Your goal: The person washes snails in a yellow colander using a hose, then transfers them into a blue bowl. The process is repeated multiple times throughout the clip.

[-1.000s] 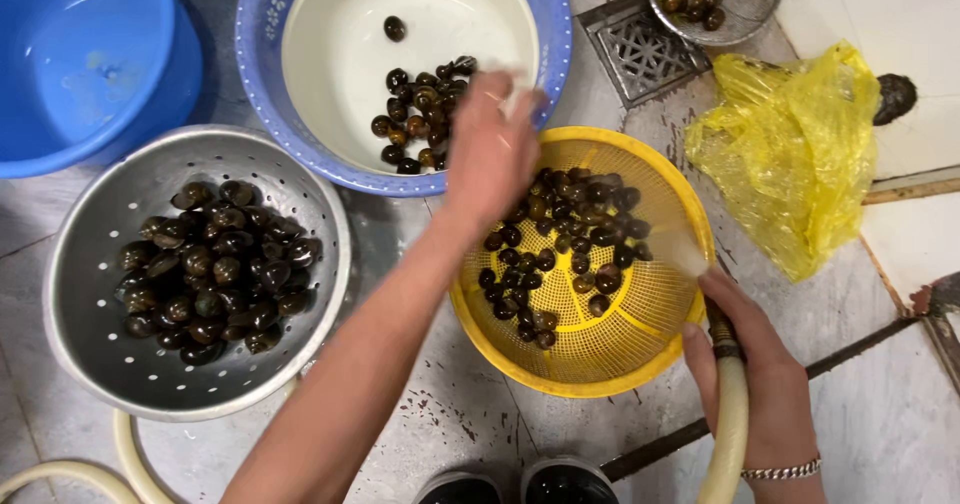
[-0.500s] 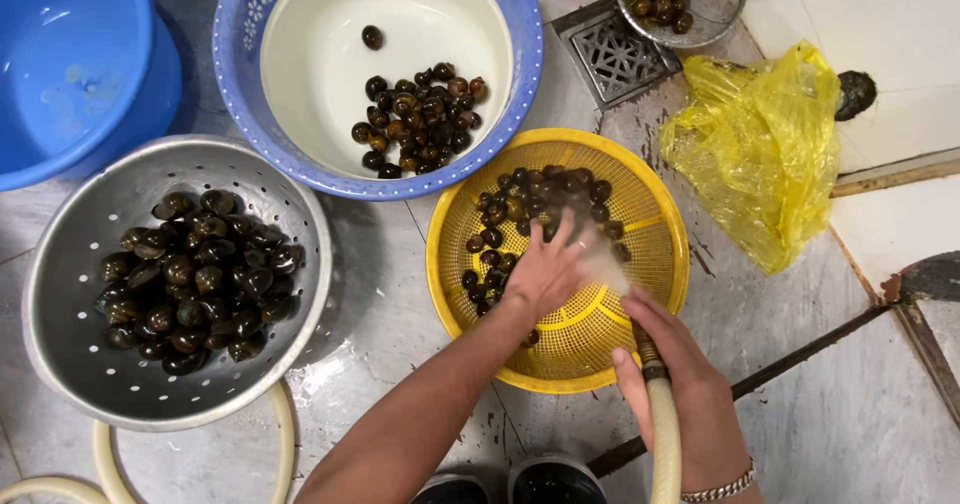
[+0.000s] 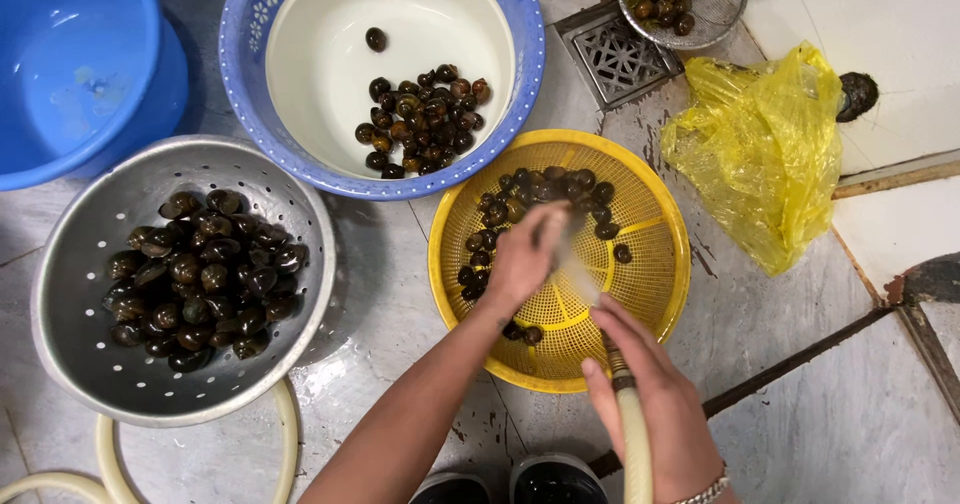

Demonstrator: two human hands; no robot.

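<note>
My left hand cups dark snails over the yellow strainer, so spray from the hose gripped in my right hand drains away.

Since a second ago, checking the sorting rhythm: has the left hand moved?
Yes. The left hand came back from the blue-rimmed bowl and is now down inside the yellow basket.

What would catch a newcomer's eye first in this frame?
The yellow basket at centre, where the left hand reaches among dark snails while the right hand aims a hose into it. To the left, a metal colander heaped with snails; above, a blue-rimmed white basin holding a smaller pile.
</note>
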